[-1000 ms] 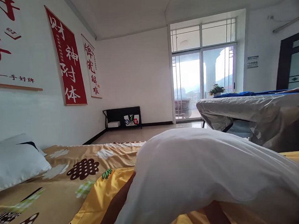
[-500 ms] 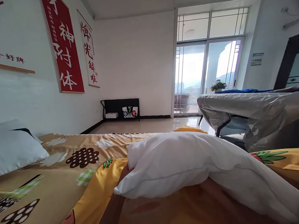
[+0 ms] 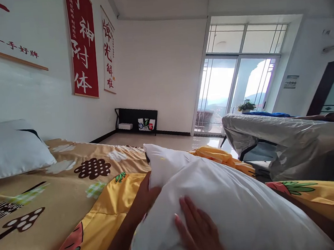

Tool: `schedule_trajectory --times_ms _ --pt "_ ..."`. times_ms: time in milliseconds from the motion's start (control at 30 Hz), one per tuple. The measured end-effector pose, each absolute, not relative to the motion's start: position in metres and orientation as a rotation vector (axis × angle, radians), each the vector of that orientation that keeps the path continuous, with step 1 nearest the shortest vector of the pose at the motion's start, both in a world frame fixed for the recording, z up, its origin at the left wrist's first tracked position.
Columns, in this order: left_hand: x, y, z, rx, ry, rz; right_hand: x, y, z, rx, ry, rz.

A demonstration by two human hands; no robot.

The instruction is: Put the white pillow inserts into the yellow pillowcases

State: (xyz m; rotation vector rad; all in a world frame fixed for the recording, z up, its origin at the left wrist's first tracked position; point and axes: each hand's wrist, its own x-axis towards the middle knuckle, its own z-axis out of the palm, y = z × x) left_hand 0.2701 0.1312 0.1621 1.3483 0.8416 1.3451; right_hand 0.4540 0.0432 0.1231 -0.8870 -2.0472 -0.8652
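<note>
A plump white pillow (image 3: 233, 200) fills the lower middle of the head view, resting over yellow fruit-print bedding (image 3: 115, 198). At its left edge my left hand (image 3: 149, 193) grips the fabric, the thumb on top and the other fingers hidden behind. My right hand (image 3: 198, 228) lies on the pillow's upper face, palm down with fingers somewhat apart, pressing into the cloth. A dark strip shows at the pillow's far left corner.
Beige patterned sheet (image 3: 70, 190) spreads to the left, with another white pillow (image 3: 15, 150) by the wall. A plastic-covered table (image 3: 295, 142) stands at the right, a potted plant (image 3: 245, 106) near its far edge. A low black shelf (image 3: 137, 114) sits at the back wall.
The pillow has tipped back, and its broad face now shows. My right hand has come from beneath it onto its top. The view has tilted slightly.
</note>
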Motion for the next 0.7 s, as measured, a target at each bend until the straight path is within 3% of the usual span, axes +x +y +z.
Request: schedule_trajectory --times_ms 133,233,367,467,567,700 --pt "0.262 0.112 0.173 1.492 0.670 1.272 0.451 0.043 0.103 -0.988 -1.825 -0.850" --pt "0.259 0.124 0.166 1.324 0.549 1.200 0.469 0.042 0.117 -0.954 -1.829 -0.838" --pt "0.260 0.159 0.142 0.906 0.639 1.391 0.482 0.041 0.147 -0.850 -1.997 -0.742" --pt "0.256 0.170 0.131 0.763 0.643 1.228 0.472 0.036 0.153 -0.757 -2.283 -0.532" --pt "0.252 0.167 0.129 0.789 0.664 1.171 0.454 0.036 0.143 -0.596 -2.629 -0.329" --pt "0.253 0.168 0.127 1.021 0.926 1.394 0.439 0.043 0.136 -0.491 -2.812 -0.198"
